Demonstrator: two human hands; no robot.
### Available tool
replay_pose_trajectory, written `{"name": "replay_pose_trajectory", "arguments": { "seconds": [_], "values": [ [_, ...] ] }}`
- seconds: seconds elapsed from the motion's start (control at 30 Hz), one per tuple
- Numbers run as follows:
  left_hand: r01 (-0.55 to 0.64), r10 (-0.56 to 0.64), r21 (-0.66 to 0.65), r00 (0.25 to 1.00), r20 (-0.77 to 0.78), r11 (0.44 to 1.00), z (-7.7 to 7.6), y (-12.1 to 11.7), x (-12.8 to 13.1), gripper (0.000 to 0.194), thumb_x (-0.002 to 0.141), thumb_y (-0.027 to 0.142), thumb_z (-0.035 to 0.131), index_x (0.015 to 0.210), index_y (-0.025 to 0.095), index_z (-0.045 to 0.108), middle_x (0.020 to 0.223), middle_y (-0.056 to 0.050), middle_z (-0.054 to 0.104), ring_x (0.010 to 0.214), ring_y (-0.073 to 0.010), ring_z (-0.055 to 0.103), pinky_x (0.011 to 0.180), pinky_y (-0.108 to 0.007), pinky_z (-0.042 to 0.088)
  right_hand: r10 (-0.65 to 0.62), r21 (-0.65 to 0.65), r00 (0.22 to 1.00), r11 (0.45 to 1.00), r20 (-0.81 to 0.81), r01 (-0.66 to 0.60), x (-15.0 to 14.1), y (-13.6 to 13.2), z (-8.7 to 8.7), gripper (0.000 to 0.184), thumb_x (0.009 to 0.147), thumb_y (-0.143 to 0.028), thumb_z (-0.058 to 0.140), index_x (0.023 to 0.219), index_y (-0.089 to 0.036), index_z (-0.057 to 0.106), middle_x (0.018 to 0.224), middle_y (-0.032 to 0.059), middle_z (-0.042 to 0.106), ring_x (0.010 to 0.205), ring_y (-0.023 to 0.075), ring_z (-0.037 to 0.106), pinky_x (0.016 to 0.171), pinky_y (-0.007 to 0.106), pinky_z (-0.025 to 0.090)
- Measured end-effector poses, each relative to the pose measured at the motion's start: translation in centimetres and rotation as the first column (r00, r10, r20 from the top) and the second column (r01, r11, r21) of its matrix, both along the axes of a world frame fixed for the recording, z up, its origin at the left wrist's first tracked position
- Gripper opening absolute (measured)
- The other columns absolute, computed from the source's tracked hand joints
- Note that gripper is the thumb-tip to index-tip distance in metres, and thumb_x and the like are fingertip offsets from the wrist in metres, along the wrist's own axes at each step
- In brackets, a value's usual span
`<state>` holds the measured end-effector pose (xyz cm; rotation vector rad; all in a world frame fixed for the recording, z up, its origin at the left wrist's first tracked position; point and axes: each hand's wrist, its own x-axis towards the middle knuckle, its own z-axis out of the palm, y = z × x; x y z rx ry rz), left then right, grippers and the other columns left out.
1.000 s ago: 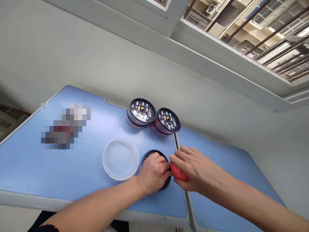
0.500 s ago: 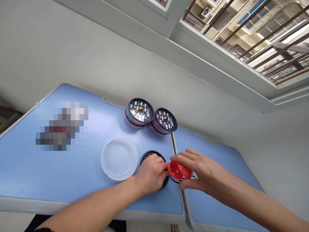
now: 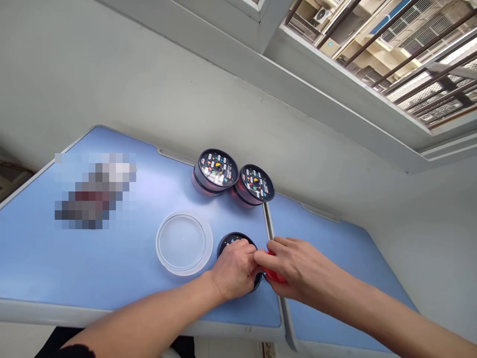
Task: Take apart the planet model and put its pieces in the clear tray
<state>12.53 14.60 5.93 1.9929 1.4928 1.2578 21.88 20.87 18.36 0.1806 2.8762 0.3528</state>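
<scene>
Hands work close together over a pale blue desk (image 3: 44,258). The left hand (image 3: 235,268) is arched and closed down over a round black-topped container (image 3: 234,239), covering most of it. The right hand (image 3: 296,266), fingers half curled, holds a glossy red rounded plastic piece (image 3: 276,275) against that container's side, with most of the piece hidden behind the fingers. It looks light, stiff and rather slick, best gripped by its curved sides. Just beyond lies a clear round plastic lid (image 3: 184,242), then a printed black-lidded red container (image 3: 216,169) touching its twin (image 3: 256,185). Farther left sits a pixelated object (image 3: 93,191); a barred window (image 3: 421,64) shows high up.
</scene>
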Motion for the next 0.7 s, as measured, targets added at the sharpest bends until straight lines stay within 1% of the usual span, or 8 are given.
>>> {"name": "replay_pose_trajectory", "arguments": {
  "seconds": [0.17,0.27,0.37,0.43,0.5,0.57,0.6,0.7],
  "values": [
    [0.007,-0.008,0.029,1.000,0.028,1.000,0.1,0.0,0.0,0.019,0.081,0.012,0.041,0.067,0.017,0.053,0.072,-0.003,0.057,0.066,-0.0145,0.045,0.063,-0.027,0.037,-0.157,-0.098,0.980,0.981,0.125,0.169,-0.4,0.2,-0.4,0.021,0.056,-0.007,0.045,0.068,-0.023,0.051,0.049,-0.0032,0.048,0.043,0.0123,0.039,0.043,0.025,0.014],
    [-0.007,0.007,0.022,1.000,0.007,1.000,0.1,0.0,0.0,0.019,0.081,0.012,0.041,0.066,0.017,0.053,0.068,-0.003,0.057,0.064,-0.0145,0.045,0.062,-0.026,0.037,-0.094,-0.135,0.992,0.985,0.087,0.105,-0.4,0.3,0.1,0.024,0.054,-0.004,0.045,0.066,-0.023,0.050,0.049,-0.0032,0.047,0.045,0.0125,0.040,0.045,0.025,0.019],
    [0.000,0.000,0.022,1.000,-0.029,1.000,-0.1,0.0,0.1,0.021,0.083,0.015,0.042,0.065,0.017,0.052,0.064,-0.003,0.055,0.064,-0.0147,0.045,0.061,-0.026,0.036,0.014,-0.096,0.993,0.995,-0.116,-0.025,-0.6,0.8,2.8,0.020,0.059,-0.005,0.045,0.065,-0.024,0.046,0.052,-0.0019,0.047,0.048,0.0137,0.041,0.049,0.025,0.026],
    [0.012,-0.012,0.029,1.000,-0.024,0.999,-0.1,0.0,0.1,0.021,0.085,0.019,0.043,0.066,0.017,0.052,0.067,-0.003,0.056,0.067,-0.0149,0.046,0.063,-0.026,0.036,-0.074,0.030,0.967,0.996,-0.246,0.084,-0.8,1.4,5.2,0.009,0.069,-0.019,0.047,0.064,-0.023,0.041,0.053,-0.0003,0.045,0.050,0.0152,0.039,0.048,0.026,0.026],
    [0.017,-0.017,0.015,1.000,0.007,1.000,-0.1,-0.1,-0.1,0.020,0.086,0.021,0.044,0.068,0.016,0.053,0.070,-0.004,0.057,0.069,-0.0153,0.046,0.065,-0.026,0.037,-0.244,-0.035,0.952,0.970,-0.183,0.242,-1.1,1.9,7.1,0.012,0.066,-0.024,0.049,0.061,-0.023,0.037,0.050,-0.0019,0.041,0.045,0.0135,0.033,0.042,0.025,0.022],
    [0.024,-0.023,-0.011,0.999,0.047,1.000,0.1,-0.2,-0.3,0.018,0.085,0.020,0.045,0.071,0.016,0.055,0.072,-0.004,0.058,0.070,-0.0153,0.046,0.067,-0.026,0.038,-0.460,-0.236,0.884,0.871,-0.079,0.432,-1.2,2.0,8.1,0.010,0.063,-0.027,0.051,0.063,-0.024,0.042,0.050,-0.0035,0.040,0.043,0.0117,0.030,0.040,0.024,0.023],
    [0.031,-0.029,-0.018,0.998,0.061,0.999,0.2,-0.2,-0.4,0.017,0.085,0.020,0.045,0.072,0.016,0.055,0.072,-0.004,0.058,0.070,-0.0152,0.046,0.067,-0.026,0.038,-0.561,-0.360,0.827,0.779,-0.034,0.513,-1.2,1.8,8.2,0.010,0.063,-0.030,0.053,0.066,-0.025,0.046,0.052,-0.0037,0.042,0.043,0.0112,0.032,0.041,0.023,0.027],
    [0.018,-0.017,-0.015,0.998,0.064,1.000,0.7,-0.6,-0.7,0.015,0.085,0.019,0.046,0.074,0.016,0.056,0.073,-0.004,0.059,0.071,-0.0158,0.047,0.068,-0.027,0.039,-0.768,-0.712,0.638,0.414,0.061,0.567,-0.6,0.7,7.4,0.024,0.065,-0.040,0.059,0.083,-0.025,0.054,0.065,-0.0017,0.050,0.052,0.0130,0.044,0.047,0.024,0.038]
  ]
}}
